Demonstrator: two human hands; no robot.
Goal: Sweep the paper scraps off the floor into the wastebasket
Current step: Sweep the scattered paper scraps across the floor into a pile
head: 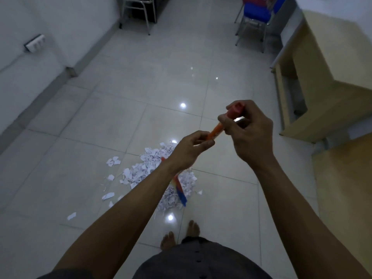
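While your left hand (191, 151) and right hand (248, 135) grip the broom handle (217, 130), your left forearm (128, 210) hides part of the paper scraps (150, 168); a desk (326, 85) stands right, chairs (256, 12) beyond.

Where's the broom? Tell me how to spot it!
Look at the shiny tiled floor and find the heap of white paper scraps. The broom rises from that heap into the left hand and right hand. It is the only orange stick, with a red cap and red-and-blue bristles.
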